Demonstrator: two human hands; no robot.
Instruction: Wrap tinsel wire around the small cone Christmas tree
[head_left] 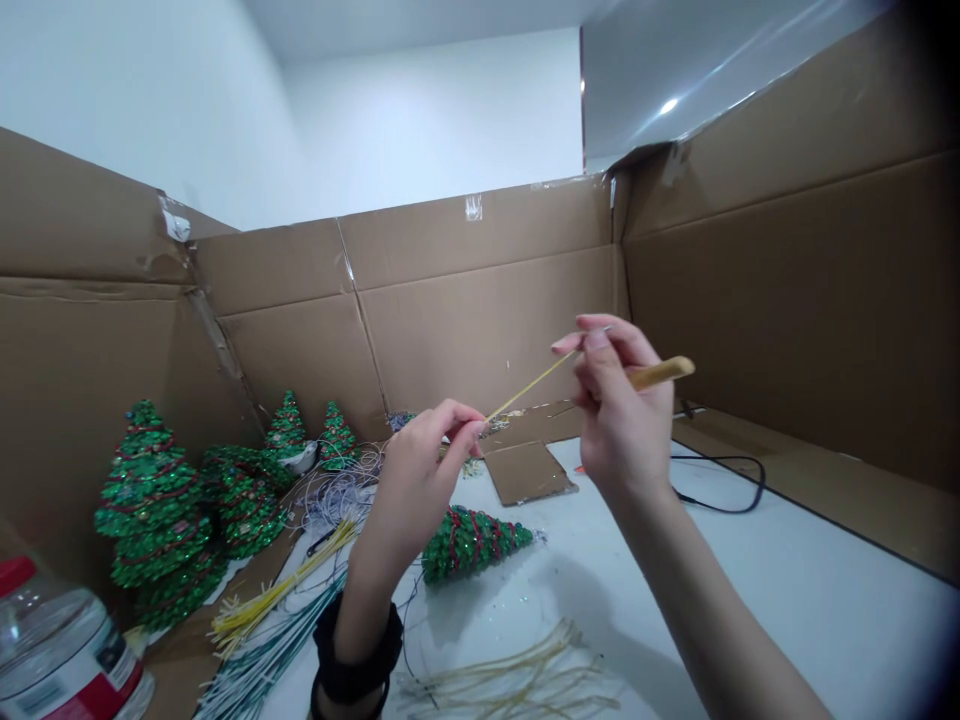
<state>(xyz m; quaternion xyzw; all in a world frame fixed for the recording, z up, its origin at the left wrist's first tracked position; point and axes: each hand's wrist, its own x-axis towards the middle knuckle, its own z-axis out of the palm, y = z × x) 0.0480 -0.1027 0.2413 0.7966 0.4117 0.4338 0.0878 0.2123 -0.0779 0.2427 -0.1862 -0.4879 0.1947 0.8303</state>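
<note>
A thin yellow strand point(531, 384) is stretched between my two raised hands. My left hand point(431, 455) pinches its lower end between thumb and fingertips. My right hand point(619, 400) holds the upper end at its fingertips, and a wooden handle point(664, 373) is tucked in its palm, sticking out to the right. Below and between the hands, a green beaded tree point(476, 543) with red garland lies on its side on the white table point(750, 600), touched by neither hand. Pale gold strands point(525, 672) lie loose near the front edge.
Several upright green trees point(150, 500) stand at the left, near a red-lidded jar point(64, 650). Yellow bundles point(292, 590), teal strands point(277, 655) and tangled wire point(337, 495) lie left. A cardboard piece point(529, 472) and black cable point(761, 475) are behind. Cardboard walls point(487, 320) surround the table.
</note>
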